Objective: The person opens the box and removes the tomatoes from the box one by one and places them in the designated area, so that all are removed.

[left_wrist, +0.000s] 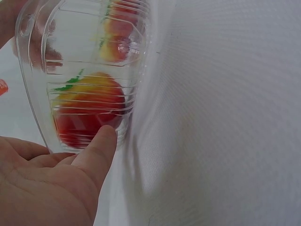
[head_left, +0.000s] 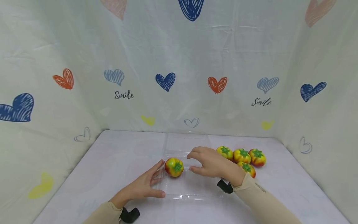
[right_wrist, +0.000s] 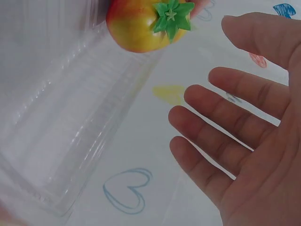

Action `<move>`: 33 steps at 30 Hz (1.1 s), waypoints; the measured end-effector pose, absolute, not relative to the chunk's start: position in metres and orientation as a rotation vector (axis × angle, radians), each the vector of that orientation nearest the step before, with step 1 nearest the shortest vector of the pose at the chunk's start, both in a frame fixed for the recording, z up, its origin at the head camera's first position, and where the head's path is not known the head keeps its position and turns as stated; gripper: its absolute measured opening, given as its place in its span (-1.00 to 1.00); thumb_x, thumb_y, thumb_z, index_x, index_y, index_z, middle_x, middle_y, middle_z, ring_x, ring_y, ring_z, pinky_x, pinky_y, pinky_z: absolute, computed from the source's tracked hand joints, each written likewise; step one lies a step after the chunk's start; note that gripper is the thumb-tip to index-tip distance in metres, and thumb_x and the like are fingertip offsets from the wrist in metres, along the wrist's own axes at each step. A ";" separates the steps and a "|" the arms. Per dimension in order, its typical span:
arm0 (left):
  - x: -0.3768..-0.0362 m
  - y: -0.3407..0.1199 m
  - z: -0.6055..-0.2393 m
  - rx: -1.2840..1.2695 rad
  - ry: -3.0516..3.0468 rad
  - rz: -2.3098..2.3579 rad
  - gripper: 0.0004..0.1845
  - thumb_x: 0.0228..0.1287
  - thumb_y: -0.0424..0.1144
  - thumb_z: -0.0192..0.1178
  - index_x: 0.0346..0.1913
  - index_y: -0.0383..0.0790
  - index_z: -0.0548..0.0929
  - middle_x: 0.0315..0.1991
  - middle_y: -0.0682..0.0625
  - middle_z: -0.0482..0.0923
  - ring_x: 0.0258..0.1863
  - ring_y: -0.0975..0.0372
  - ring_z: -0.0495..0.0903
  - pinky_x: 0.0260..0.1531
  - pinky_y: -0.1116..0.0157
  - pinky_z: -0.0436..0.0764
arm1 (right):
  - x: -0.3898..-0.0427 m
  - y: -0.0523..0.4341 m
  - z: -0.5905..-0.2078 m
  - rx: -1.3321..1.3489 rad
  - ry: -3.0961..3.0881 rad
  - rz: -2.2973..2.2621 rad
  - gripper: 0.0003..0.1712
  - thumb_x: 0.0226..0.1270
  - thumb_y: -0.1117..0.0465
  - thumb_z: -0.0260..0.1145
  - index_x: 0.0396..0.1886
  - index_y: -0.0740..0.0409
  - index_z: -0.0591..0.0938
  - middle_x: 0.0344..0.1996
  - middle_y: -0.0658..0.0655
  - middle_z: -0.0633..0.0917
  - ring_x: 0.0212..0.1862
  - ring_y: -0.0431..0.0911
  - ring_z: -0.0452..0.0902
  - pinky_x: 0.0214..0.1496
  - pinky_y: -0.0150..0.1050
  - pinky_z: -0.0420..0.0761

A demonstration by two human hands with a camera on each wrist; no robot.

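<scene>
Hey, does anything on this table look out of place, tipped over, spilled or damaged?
Nothing stands out. One tomato sits in the clear plastic container, leaning so its green stem faces forward; four more are grouped beside it on the table. The left hand touches the container; the right hand hovers open.

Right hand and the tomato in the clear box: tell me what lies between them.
Nothing: right hand and tomato are apart, with only clear box floor between, in the head view.

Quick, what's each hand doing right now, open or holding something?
Left hand: open, fingers straight against the clear tray.
Right hand: open, holding nothing, beside the tomato.
</scene>
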State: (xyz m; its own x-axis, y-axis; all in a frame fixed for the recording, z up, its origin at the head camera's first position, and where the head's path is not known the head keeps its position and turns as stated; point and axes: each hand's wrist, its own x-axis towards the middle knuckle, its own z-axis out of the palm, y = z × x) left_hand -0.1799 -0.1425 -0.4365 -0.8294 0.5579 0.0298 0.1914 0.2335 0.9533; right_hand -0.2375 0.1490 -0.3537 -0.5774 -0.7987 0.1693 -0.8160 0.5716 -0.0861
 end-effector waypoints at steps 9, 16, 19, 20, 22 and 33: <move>-0.180 -0.142 -0.437 0.698 2.176 1.636 0.24 0.01 -0.26 0.47 0.51 -0.28 -0.29 0.52 -0.22 -0.34 0.45 -0.08 -0.02 0.26 0.25 0.34 | -0.239 0.133 -0.353 1.388 -2.743 0.240 -0.58 0.25 -0.04 0.32 0.07 -0.03 0.61 -0.01 -0.05 0.61 0.02 -0.14 0.50 0.12 -0.17 0.56; -0.180 -0.143 -0.437 0.716 2.181 1.637 0.24 0.01 -0.27 0.47 0.50 -0.30 -0.30 0.52 -0.22 -0.34 0.45 -0.08 -0.04 0.26 0.27 0.34 | -0.243 0.124 -0.355 1.452 -2.690 0.265 -0.56 0.23 0.00 0.34 0.09 0.00 0.60 0.01 -0.04 0.59 0.03 -0.14 0.50 0.12 -0.22 0.56; -0.180 -0.143 -0.437 0.719 2.185 1.634 0.24 0.01 -0.26 0.47 0.50 -0.30 -0.30 0.52 -0.22 -0.34 0.45 -0.07 -0.04 0.27 0.27 0.33 | -0.245 0.121 -0.357 1.472 -2.680 0.279 -0.55 0.23 0.01 0.35 0.09 0.02 0.60 0.00 -0.04 0.58 0.03 -0.14 0.50 0.12 -0.22 0.56; -0.180 -0.142 -0.437 0.719 2.183 1.635 0.24 0.01 -0.26 0.47 0.50 -0.30 -0.30 0.52 -0.22 -0.34 0.45 -0.07 -0.04 0.27 0.27 0.33 | -0.245 0.120 -0.358 1.475 -2.678 0.284 -0.54 0.22 0.01 0.36 0.10 0.03 0.59 0.00 -0.04 0.58 0.03 -0.14 0.50 0.12 -0.22 0.56; -0.180 -0.142 -0.437 0.720 2.178 1.637 0.24 0.01 -0.27 0.47 0.50 -0.30 -0.30 0.52 -0.22 -0.33 0.46 -0.06 -0.04 0.27 0.26 0.33 | -0.247 0.119 -0.361 1.479 -2.677 0.287 -0.53 0.21 0.02 0.37 0.11 0.03 0.58 0.01 -0.04 0.57 0.04 -0.14 0.49 0.13 -0.22 0.56; -0.181 -0.143 -0.436 0.707 2.168 1.630 0.22 0.04 -0.26 0.45 0.51 -0.28 -0.30 0.52 -0.20 -0.34 0.46 -0.05 -0.05 0.27 0.29 0.33 | -0.253 0.110 -0.375 1.540 -2.591 0.272 -0.44 0.18 -0.05 0.41 0.16 0.00 0.54 0.08 0.01 0.53 0.10 -0.12 0.46 0.18 -0.23 0.53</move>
